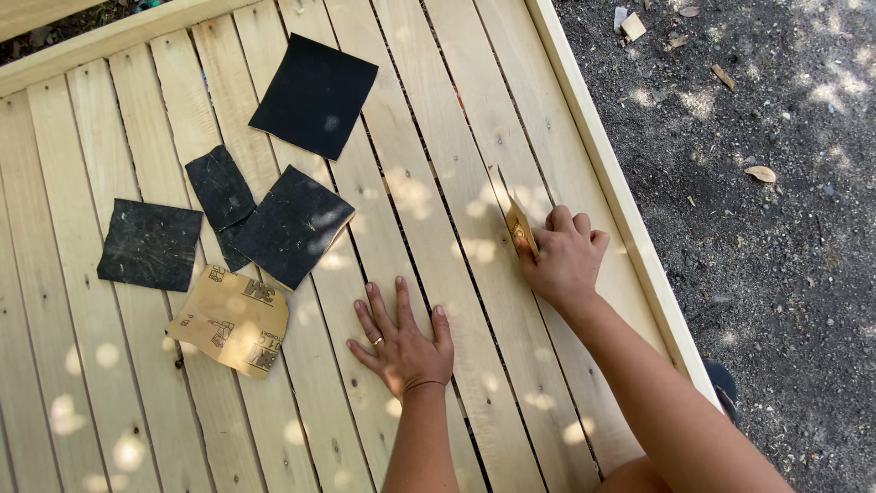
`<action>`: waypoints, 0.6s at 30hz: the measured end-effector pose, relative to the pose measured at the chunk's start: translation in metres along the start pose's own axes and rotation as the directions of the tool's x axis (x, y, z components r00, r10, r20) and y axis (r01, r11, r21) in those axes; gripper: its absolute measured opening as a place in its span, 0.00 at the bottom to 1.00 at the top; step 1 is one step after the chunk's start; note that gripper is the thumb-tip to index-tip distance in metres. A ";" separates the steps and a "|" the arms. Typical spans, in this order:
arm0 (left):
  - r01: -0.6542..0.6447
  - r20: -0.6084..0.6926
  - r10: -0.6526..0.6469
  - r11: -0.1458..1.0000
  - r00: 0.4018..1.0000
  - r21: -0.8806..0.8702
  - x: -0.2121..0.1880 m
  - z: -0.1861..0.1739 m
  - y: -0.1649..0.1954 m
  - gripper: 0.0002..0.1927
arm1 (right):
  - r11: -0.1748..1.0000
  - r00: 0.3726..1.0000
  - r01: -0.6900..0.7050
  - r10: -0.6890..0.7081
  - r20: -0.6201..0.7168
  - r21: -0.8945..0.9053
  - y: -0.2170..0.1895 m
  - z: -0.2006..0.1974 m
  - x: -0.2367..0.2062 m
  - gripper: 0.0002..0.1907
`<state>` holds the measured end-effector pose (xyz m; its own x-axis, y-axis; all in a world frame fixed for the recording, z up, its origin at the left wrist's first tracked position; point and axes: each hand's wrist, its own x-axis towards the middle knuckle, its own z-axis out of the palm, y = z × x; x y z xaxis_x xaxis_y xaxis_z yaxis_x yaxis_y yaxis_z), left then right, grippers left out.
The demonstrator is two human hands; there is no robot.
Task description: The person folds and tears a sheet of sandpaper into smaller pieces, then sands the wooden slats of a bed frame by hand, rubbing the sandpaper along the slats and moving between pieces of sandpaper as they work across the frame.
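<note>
My right hand [566, 256] is closed on a folded piece of sandpaper [514, 219], tan side showing, with its edge pushed into a gap between two slats of a pale wooden slatted panel [438, 119]. My left hand [401, 342] lies flat on the slats with fingers spread and a ring on one finger; it holds nothing. Both forearms come in from the bottom right.
Several loose sandpaper sheets lie on the panel's left half: a large black square [315, 94], smaller black pieces [149, 244] [290, 224] [220, 187], and a tan-backed piece [233, 319]. The panel's raised frame rail [620, 201] borders dark gravelly ground [757, 183] on the right.
</note>
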<state>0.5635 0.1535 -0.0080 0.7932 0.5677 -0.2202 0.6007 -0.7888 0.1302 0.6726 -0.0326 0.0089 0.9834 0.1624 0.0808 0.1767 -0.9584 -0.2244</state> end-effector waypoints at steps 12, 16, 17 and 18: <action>-0.004 -0.016 0.003 1.000 1.000 -0.029 -0.002 0.004 -0.001 0.38 | 1.000 0.999 -0.021 0.021 -0.045 0.009 -0.009 -0.002 0.011 0.15; -0.006 -0.012 0.006 0.999 1.000 -0.034 -0.002 0.002 -0.002 0.38 | 1.000 0.991 -0.006 0.007 0.132 -0.001 -0.003 -0.017 -0.004 0.14; -0.007 -0.021 0.006 0.999 1.000 -0.041 -0.001 0.002 -0.002 0.38 | 0.999 0.989 0.010 -0.002 0.150 -0.052 -0.003 -0.022 -0.006 0.15; 0.006 -0.006 -0.006 0.999 1.000 -0.034 0.000 0.002 -0.001 0.38 | 0.995 0.986 0.026 -0.009 0.169 -0.097 -0.002 -0.027 -0.005 0.16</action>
<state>0.5628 0.1536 -0.0098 0.7900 0.5739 -0.2156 0.6085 -0.7770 0.1615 0.6665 -0.0377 0.0355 0.9745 0.2086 -0.0824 0.1974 -0.9721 -0.1265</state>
